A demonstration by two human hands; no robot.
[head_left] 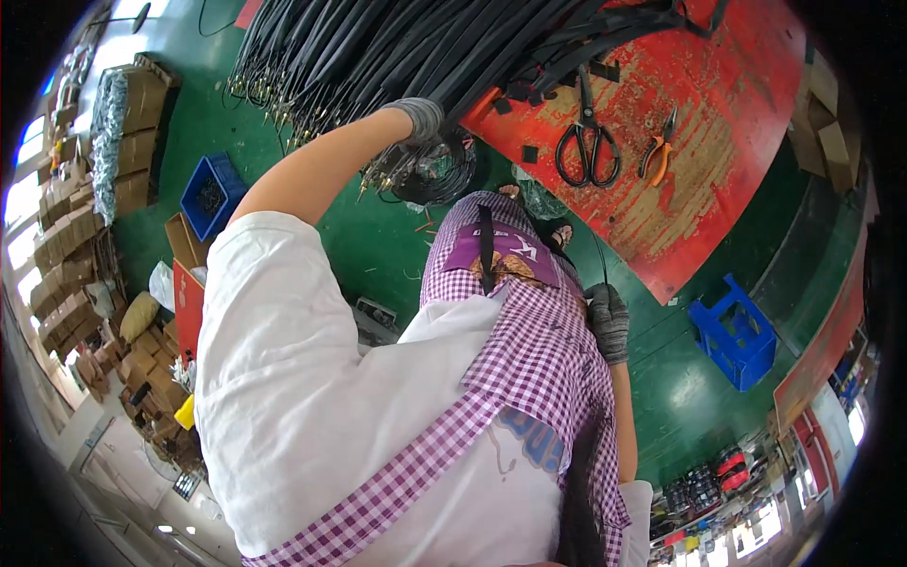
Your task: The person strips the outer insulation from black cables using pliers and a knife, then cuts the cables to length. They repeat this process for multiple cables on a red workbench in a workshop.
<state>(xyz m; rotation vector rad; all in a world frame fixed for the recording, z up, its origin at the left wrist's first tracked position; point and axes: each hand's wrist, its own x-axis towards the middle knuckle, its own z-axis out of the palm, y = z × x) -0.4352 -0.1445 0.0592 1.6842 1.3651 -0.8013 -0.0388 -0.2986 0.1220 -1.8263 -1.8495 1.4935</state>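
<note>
A thick bundle of long black cables hangs over the left edge of the red table, with brass-coloured ends dangling. My left hand, in a grey knit glove, reaches to the lower side of this bundle; its fingers are hidden there. Beside my right thigh, my right hand, gloved in grey too, is closed around a thin black cable that runs up toward the table edge. Black-handled scissors lie on the table. To their right are pliers with orange handles.
The worn red table has a corner near my right hand. A blue plastic stool stands on the green floor at right. At left are a blue crate and stacked cartons. A black cable coil lies below the bundle.
</note>
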